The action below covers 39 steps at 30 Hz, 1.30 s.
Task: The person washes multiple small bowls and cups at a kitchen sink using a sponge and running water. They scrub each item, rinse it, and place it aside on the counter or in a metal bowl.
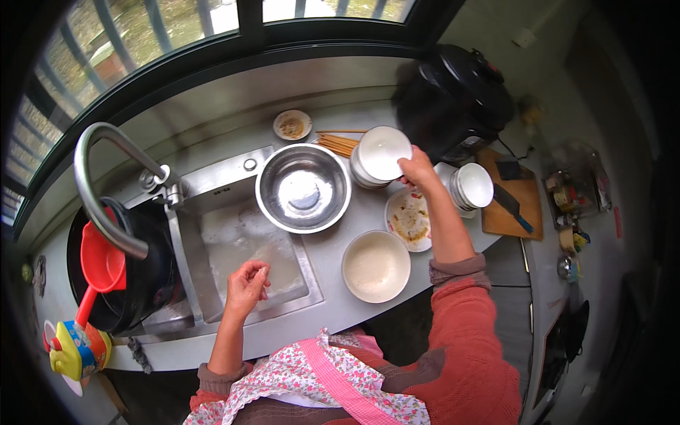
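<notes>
Above the soapy water of the steel sink (188, 255), my left hand (247, 287) hovers with its fingers curled in and nothing visible in them. My right hand (417, 169) reaches across the counter and grips the rim of a white bowl (383, 151). That bowl is tilted at the top of a stack of white bowls (364, 178), and I cannot tell whether it touches them. A shiny steel basin (303, 223) overlaps the sink's right edge. Nearer me sits a large cream bowl (376, 265). A food-stained plate (411, 218) lies partly beneath my right forearm.
Wooden chopsticks (336, 142) and a small soiled dish (292, 125) lie at the back. Stacked small bowls (473, 186), a cleaver (510, 204) on a wooden board (499, 226) and a black cooker (451, 101) stand right. Left are the faucet (114, 133), red ladle (101, 260) and yellow bottle (79, 348).
</notes>
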Tool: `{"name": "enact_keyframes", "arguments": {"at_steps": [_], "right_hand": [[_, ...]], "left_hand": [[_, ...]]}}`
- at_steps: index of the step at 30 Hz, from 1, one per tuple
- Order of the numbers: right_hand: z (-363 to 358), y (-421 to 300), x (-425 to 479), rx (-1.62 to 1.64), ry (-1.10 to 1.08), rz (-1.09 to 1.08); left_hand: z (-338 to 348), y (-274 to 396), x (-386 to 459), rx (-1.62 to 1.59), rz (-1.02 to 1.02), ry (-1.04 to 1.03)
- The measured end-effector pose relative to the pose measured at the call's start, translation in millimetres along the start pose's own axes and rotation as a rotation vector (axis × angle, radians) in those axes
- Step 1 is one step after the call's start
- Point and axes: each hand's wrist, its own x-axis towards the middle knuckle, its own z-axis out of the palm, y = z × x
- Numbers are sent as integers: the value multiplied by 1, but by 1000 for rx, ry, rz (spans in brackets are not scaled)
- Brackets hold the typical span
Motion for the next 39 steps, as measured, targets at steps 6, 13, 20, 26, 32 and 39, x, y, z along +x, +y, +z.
{"name": "enact_keyframes", "arguments": {"at_steps": [6,13,20,26,32,39], "right_hand": [[4,8,11,-89,-65,-20],[-82,27,-42,-99,573,-283],[-173,154,-44,279,447,239],[-161,174,-26,661,104,199],[-157,182,-14,822,41,157],[-117,155,-53,844,215,-111]], "left_hand": [[24,3,4,97,-41,-41],[46,27,15,67,42,-52],[199,108,83,208,322,-567],[349,110,181,148,9,-717],[424,92,214,16,-275,-907],[357,119,162,-121,-35,-797]]}}
